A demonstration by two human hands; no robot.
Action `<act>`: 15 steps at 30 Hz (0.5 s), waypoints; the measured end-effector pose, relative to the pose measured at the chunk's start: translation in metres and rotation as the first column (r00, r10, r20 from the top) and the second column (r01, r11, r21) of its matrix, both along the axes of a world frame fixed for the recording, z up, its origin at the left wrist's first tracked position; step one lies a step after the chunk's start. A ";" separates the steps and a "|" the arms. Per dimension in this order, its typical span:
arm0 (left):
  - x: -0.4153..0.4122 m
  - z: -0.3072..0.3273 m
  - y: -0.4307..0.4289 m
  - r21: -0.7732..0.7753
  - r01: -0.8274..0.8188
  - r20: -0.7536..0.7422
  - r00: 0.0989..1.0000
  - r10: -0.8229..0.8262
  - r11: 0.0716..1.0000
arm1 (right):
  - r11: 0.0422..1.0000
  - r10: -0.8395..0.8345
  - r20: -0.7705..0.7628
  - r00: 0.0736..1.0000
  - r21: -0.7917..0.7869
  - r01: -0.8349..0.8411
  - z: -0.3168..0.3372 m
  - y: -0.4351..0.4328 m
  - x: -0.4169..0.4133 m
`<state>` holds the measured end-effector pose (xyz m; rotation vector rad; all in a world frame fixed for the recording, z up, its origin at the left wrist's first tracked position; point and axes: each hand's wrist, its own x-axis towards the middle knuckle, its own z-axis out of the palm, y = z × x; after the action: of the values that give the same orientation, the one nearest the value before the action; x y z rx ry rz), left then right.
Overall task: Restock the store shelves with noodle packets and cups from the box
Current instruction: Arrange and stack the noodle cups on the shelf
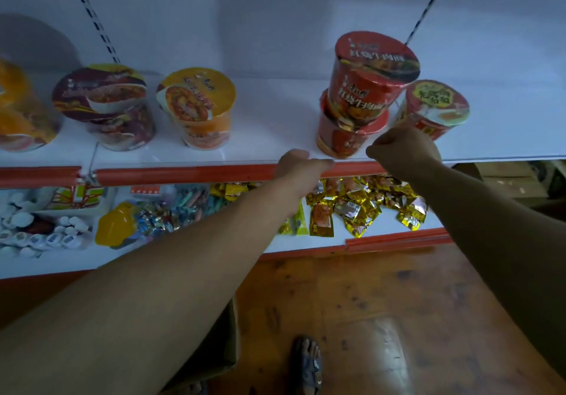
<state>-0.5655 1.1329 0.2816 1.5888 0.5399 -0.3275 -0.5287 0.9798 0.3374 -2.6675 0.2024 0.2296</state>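
Just beyond the knuckles of the right hand, two red noodle cups are stacked on the white shelf. The lower red cup sits near the front edge, and the upper red cup leans on it, plainly tilted. The right hand is curled into a fist with nothing visible in it; it is close to the lower cup, but I cannot tell whether it touches. The left hand lies at the shelf's red front lip, just left of the stack. It is seen from behind, so I cannot tell whether its fingers are spread or curled. To the right of the right hand stands a green-lidded cup; well left of the left hand stand an orange cup and a maroon cup. Under the forearms, yellow packets lie on a lower shelf, and the cardboard box shows beneath the left forearm. The step in hand looks like settling the stack. The next move likely calls for seating the tilted cup flat, then reaching down to the box.
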 end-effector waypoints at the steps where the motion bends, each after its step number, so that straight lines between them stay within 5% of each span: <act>1: 0.005 -0.003 -0.009 0.034 -0.013 0.019 1.000 0.012 0.999 | 0.999 -0.009 -0.009 1.000 0.034 0.009 -0.007 -0.009 0.006; 7: 0.040 -0.014 -0.048 0.085 -0.108 0.201 0.976 0.089 0.991 | 0.895 -0.099 -0.043 0.994 0.432 0.108 -0.051 -0.041 0.054; 15: 0.060 -0.030 -0.061 0.133 -0.154 0.282 0.953 0.112 0.979 | 0.781 -0.013 -0.086 0.996 0.621 0.064 -0.072 -0.048 0.078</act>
<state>-0.5051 1.0715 0.2519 1.7031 0.4635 0.0382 -0.4512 0.9318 0.2654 -1.9866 0.1678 0.3231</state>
